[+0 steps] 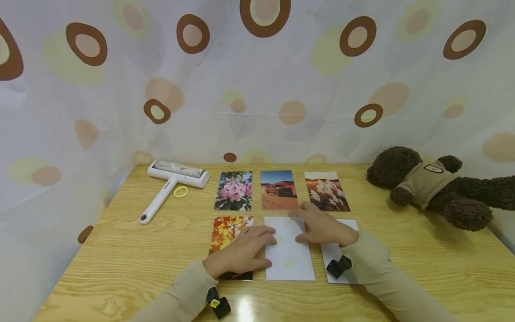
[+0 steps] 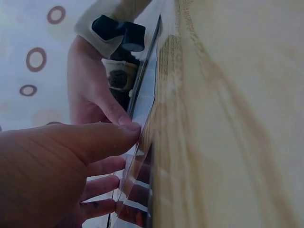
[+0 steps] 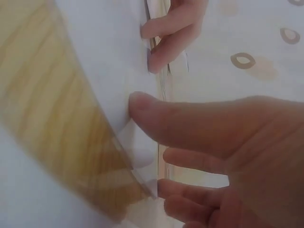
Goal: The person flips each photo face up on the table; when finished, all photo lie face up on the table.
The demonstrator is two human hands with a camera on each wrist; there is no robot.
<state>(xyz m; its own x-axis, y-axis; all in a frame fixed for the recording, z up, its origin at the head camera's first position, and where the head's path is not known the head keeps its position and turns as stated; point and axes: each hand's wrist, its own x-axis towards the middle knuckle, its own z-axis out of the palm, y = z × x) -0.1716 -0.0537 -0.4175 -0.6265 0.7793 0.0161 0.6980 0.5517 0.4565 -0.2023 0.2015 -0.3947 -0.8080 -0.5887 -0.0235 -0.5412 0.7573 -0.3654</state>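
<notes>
A white card [image 1: 287, 250] with faint yellow marks lies in the middle of the front row. My left hand [image 1: 246, 250] is at its left side, over a photo of yellow autumn leaves [image 1: 226, 228] that it partly covers. On the far right part of the card is my right hand [image 1: 322, 227], fingers spread and slightly bent; its thumb [image 3: 152, 114] touches white card in the right wrist view. Under the right wrist lies another white card [image 1: 331, 252], partly hidden. Neither hand curls round anything.
Behind are photos of pink flowers [image 1: 234, 190], a jeep in a desert [image 1: 279, 190] and reed plumes [image 1: 327, 190]. At the left stand a white lint roller [image 1: 162, 199] and a yellow ring [image 1: 180, 192]. A brown teddy bear [image 1: 428, 183] lies at the right, before a patterned curtain [image 1: 261, 80].
</notes>
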